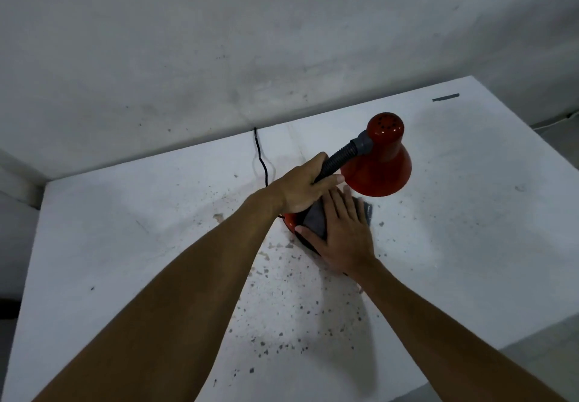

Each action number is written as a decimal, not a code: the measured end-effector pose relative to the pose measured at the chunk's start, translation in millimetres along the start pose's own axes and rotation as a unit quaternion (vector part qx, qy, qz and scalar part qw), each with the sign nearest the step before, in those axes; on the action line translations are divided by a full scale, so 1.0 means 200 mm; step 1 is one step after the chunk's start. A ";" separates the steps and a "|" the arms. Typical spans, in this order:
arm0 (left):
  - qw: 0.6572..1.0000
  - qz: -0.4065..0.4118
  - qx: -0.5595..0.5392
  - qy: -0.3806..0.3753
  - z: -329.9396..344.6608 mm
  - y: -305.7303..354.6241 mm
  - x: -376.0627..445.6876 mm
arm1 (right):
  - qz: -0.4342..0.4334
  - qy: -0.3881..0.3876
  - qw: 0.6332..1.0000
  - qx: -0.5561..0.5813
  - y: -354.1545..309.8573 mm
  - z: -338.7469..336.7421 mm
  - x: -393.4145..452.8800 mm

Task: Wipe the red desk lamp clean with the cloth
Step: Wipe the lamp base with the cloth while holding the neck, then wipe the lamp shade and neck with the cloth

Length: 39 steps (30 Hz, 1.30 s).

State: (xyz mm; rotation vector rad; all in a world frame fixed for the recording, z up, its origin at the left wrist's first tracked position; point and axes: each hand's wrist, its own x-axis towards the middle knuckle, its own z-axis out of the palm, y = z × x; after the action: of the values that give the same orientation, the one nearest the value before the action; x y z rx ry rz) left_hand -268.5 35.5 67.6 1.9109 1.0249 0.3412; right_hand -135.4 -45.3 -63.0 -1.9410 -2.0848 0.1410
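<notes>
Head camera looks down at a white table [125, 245] with dark specks. On it stands the red desk lamp [379, 163]. One hand, the left hand [300, 187], wraps its fingers around the lamp's black bendy neck. Its partner, the right hand [340, 234], lies flat with fingers spread, pressing the grey cloth [315, 217] on the lamp's base.

Dim, soft shadows, wide-angle edge distortion

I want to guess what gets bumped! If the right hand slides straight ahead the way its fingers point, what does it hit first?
Probably the red lampshade. The right hand lies flat on the grey cloth, fingers pointing toward the shade's rim; depth is unclear, so it might pass underneath.
</notes>
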 end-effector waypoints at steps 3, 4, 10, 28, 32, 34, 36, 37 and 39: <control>1.000 -0.001 0.011 0.004 -0.01 0.00 0.00 | -0.012 -0.019 1.000 0.005 -0.02 -0.01 -0.04; 1.000 -0.003 0.012 0.003 -0.01 0.00 0.00 | -0.017 -0.020 1.000 0.001 -0.04 0.01 -0.07; 1.000 -0.012 0.005 -0.020 -0.01 0.00 0.01 | -0.033 -0.005 0.998 0.044 -0.01 0.02 -0.16; 0.998 -0.017 0.042 0.047 -0.05 0.29 0.06 | -0.043 0.199 0.974 0.101 0.04 -0.97 0.19; 0.998 -0.043 0.028 0.045 -0.04 0.27 0.06 | -0.143 0.184 0.972 -0.013 0.10 -0.88 0.37; 0.998 -0.033 0.029 0.038 -0.05 0.27 0.06 | -0.175 0.226 0.958 -0.036 0.13 -0.84 0.39; 0.998 -0.030 0.033 0.035 -0.06 0.26 0.07 | -0.199 0.259 0.944 -0.047 0.15 -0.83 0.42; 0.998 -0.027 0.035 0.035 -0.06 0.25 0.08 | -0.210 0.269 0.939 -0.049 0.16 -0.82 0.43; 0.999 -0.021 0.034 0.031 -0.06 0.24 0.09 | -0.222 0.271 0.936 -0.035 0.17 -0.83 0.46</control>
State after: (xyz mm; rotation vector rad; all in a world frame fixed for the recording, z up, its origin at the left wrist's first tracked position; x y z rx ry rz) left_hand -240.2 44.5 110.1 1.9462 1.1287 0.3482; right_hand -61.9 27.3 98.9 -1.2830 -2.0764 -0.5111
